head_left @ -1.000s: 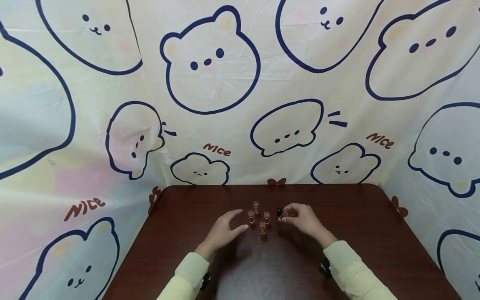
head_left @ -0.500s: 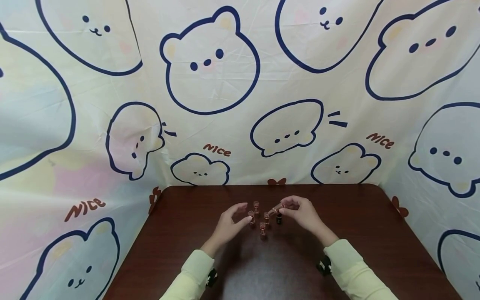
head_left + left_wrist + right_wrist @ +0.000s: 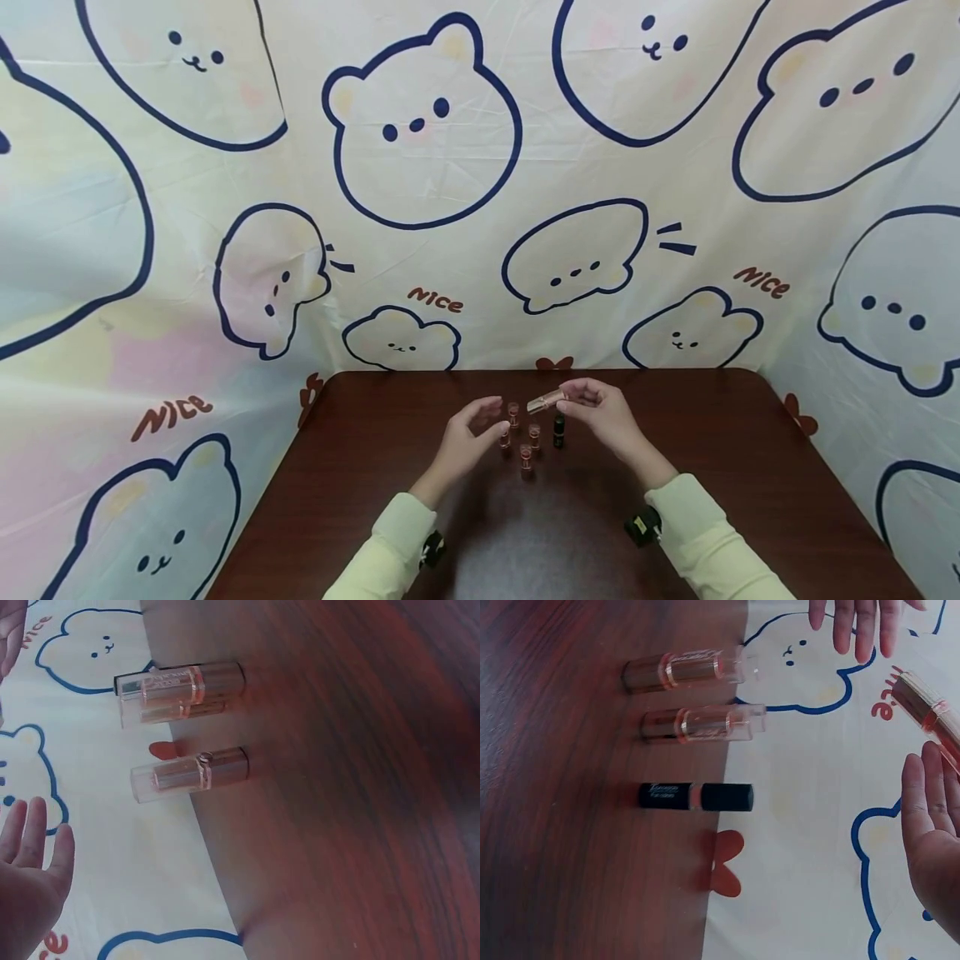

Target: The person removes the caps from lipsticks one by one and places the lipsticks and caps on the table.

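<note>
My right hand (image 3: pixel 603 417) pinches a rose-gold lipstick (image 3: pixel 546 402), tilted in the air above the table; its gold end points left in the head view. In the right wrist view the same lipstick (image 3: pixel 924 705) rises from the fingers of the right hand (image 3: pixel 939 851). My left hand (image 3: pixel 467 437) hovers with relaxed fingers and holds nothing. Its thumb overlaps one standing lipstick (image 3: pixel 505 442) in the head view, but the left wrist view shows the left hand (image 3: pixel 34 881) apart from the tubes. A black lipstick (image 3: pixel 558 432) stands below the right hand.
Several clear-capped rose-gold lipsticks stand upright close together, among them a front one (image 3: pixel 526 461), a back one (image 3: pixel 513 414) and a middle one (image 3: pixel 534 437). The dark brown table (image 3: pixel 600 533) ends at a patterned cloth wall (image 3: pixel 480 337).
My right hand has lifted the rose-gold lipstick from beside the black one, up and leftward, and tipped it. My left hand has moved slightly up and right.
</note>
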Action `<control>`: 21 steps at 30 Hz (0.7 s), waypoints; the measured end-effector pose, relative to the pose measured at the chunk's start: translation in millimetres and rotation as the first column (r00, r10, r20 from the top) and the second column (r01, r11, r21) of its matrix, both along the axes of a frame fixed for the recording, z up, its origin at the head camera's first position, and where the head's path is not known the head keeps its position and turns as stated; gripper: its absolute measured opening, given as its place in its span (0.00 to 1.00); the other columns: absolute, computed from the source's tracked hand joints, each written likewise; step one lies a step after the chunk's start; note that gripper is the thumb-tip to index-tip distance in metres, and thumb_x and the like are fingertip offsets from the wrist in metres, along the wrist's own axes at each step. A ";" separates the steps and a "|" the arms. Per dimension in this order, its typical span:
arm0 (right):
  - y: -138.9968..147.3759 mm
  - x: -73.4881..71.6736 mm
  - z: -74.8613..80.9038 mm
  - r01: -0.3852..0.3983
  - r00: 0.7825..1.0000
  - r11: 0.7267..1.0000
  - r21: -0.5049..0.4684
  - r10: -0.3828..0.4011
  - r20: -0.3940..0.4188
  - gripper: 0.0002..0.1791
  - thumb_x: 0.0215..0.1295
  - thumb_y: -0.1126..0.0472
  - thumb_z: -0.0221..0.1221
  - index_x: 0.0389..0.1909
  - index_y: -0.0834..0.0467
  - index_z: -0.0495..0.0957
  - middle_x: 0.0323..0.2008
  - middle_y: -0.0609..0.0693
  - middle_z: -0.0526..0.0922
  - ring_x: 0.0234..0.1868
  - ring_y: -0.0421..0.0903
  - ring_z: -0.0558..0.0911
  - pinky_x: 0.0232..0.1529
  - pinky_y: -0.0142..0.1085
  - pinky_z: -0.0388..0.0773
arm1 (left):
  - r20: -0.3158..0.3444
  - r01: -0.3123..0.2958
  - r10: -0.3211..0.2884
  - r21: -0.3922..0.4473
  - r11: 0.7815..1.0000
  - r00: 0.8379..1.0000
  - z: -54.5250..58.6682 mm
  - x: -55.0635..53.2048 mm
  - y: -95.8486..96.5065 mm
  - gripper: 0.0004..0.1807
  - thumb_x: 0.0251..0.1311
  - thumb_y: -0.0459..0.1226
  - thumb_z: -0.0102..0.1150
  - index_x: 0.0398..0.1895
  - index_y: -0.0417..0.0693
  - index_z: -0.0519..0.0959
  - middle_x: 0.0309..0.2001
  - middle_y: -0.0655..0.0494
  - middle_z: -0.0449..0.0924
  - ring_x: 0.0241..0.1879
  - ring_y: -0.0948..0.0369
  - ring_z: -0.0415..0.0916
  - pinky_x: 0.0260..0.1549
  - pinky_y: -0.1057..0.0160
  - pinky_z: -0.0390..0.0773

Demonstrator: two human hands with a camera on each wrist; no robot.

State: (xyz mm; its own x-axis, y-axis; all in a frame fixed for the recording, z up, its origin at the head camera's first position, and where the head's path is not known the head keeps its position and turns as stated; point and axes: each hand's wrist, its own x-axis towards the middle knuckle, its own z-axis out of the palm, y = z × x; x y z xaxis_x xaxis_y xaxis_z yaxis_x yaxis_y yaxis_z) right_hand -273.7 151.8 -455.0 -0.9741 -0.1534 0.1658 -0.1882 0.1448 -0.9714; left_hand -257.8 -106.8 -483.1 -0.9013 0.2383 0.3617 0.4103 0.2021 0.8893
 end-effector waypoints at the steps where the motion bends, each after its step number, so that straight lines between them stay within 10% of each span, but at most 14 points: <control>1: -0.7 0.1 1.7 0.001 1.000 1.000 -0.011 -0.001 0.003 0.20 0.58 0.57 0.69 0.49 0.63 0.80 0.43 0.53 0.84 0.47 0.45 0.82 0.46 0.32 0.78 | -0.006 0.009 -0.009 0.016 1.000 1.000 4.4 1.6 1.3 0.22 0.63 0.34 0.62 0.60 0.37 0.74 0.56 0.42 0.77 0.56 0.45 0.74 0.55 0.42 0.70; 11: -6.2 2.2 13.3 -0.009 0.999 0.984 -0.180 0.015 0.034 0.24 0.60 0.59 0.67 0.54 0.68 0.75 0.43 0.55 0.83 0.45 0.44 0.82 0.48 0.36 0.79 | 0.023 0.046 -0.051 0.166 0.985 0.998 36.3 7.0 12.8 0.20 0.64 0.32 0.61 0.57 0.31 0.73 0.54 0.37 0.77 0.54 0.41 0.75 0.53 0.57 0.75; 21: -14.9 5.3 20.2 -0.003 0.998 0.954 -0.300 0.021 0.057 0.23 0.64 0.62 0.64 0.55 0.70 0.72 0.45 0.54 0.82 0.47 0.50 0.83 0.52 0.47 0.75 | 0.049 0.072 -0.093 0.332 0.940 0.994 25.4 -7.6 20.9 0.19 0.64 0.25 0.56 0.58 0.26 0.71 0.54 0.32 0.75 0.54 0.38 0.73 0.51 0.60 0.76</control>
